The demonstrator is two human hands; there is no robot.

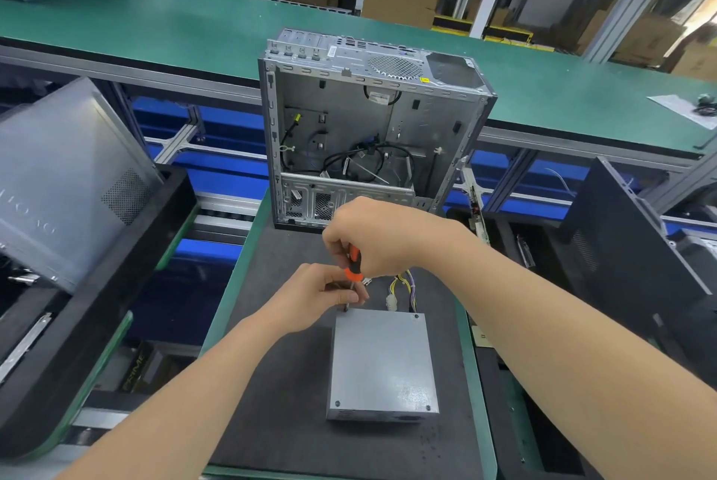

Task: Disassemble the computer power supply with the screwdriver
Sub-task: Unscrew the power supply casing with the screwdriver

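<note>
Caution: power supply [382,363] at 6 o'clock from the case [426,118]; right hand [382,235] grips screwdriver [354,266], left hand [318,295] pinches its shaft over the 11 o'clock screw [345,310] — tilt risks cam-out, stripping the head.

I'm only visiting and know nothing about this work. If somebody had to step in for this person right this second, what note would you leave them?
Right hand: grips the handle of the orange-and-black screwdriver, which is held nearly upright.
Left hand: its fingers pinch the shaft to steady it.
Power supply: lies flat on the black mat, in front of the open computer case. Its wires trail off the far side.
Done: the screwdriver tip is set at the far-left corner of the lid.
Left: three other corner screws show in the lid, and the lid is not yet off.
</note>
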